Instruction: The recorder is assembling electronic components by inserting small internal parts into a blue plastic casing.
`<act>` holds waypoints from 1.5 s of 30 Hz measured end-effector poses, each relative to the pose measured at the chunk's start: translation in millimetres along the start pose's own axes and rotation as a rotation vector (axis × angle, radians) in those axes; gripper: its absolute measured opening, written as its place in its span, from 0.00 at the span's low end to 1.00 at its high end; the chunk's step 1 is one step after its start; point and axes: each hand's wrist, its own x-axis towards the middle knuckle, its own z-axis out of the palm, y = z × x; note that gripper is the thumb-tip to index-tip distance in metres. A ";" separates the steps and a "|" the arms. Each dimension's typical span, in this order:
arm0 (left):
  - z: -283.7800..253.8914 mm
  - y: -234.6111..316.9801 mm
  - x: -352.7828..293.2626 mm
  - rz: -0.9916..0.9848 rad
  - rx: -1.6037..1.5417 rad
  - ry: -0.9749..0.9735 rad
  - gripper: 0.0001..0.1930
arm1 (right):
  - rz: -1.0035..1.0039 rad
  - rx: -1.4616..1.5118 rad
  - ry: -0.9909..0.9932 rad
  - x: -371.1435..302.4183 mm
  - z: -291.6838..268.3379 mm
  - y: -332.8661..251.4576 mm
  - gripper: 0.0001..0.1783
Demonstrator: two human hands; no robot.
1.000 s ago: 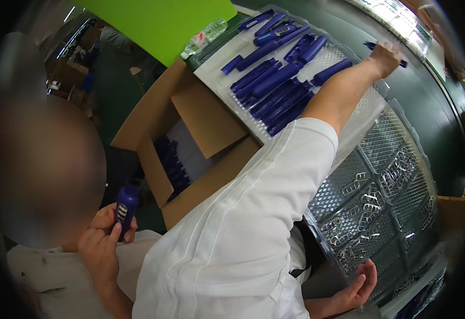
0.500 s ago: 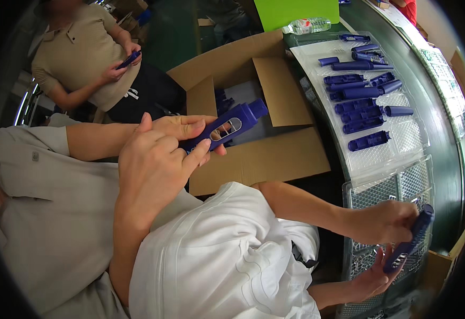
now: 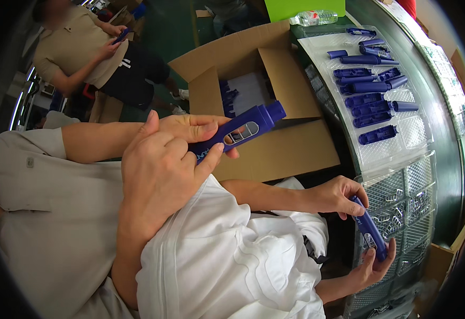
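Observation:
A pen-shaped blue plastic casing with a silver-framed window is held between my two hands at the lower right. My left hand pinches its upper end, thumb on the near side. At the lower, windowed end, the fingers of my right hand grip it. Beneath lies a clear compartment tray with small metal frames. Left of me, a person in beige holds a similar casing in both hands, one fingertip touching it beside its window.
An open cardboard box with blue parts inside stands beyond my left arm. Blue half-shells and caps lie on a white textured tray on the green table. A plastic bottle lies farther back. Another person stands at far left.
My hands have moved left with the casing, and its upper end now leans left instead of right. The neighbour's casing has shifted slightly right in view.

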 end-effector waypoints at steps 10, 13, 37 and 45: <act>0.1 18.1 -25.0 0.059 0.470 -0.018 0.16 | 0.017 0.023 -0.069 44.7 18.0 15.4 0.26; 5.0 13.8 -22.3 0.009 0.381 -0.033 0.16 | 0.039 0.200 -0.155 53.6 22.6 26.3 0.30; 6.7 26.1 -13.0 -0.379 0.023 -0.178 0.20 | 0.326 0.701 -0.310 53.2 67.3 3.2 0.29; 10.4 33.6 -0.4 -0.420 0.126 -0.156 0.20 | 0.209 0.632 -0.310 47.1 61.2 1.2 0.30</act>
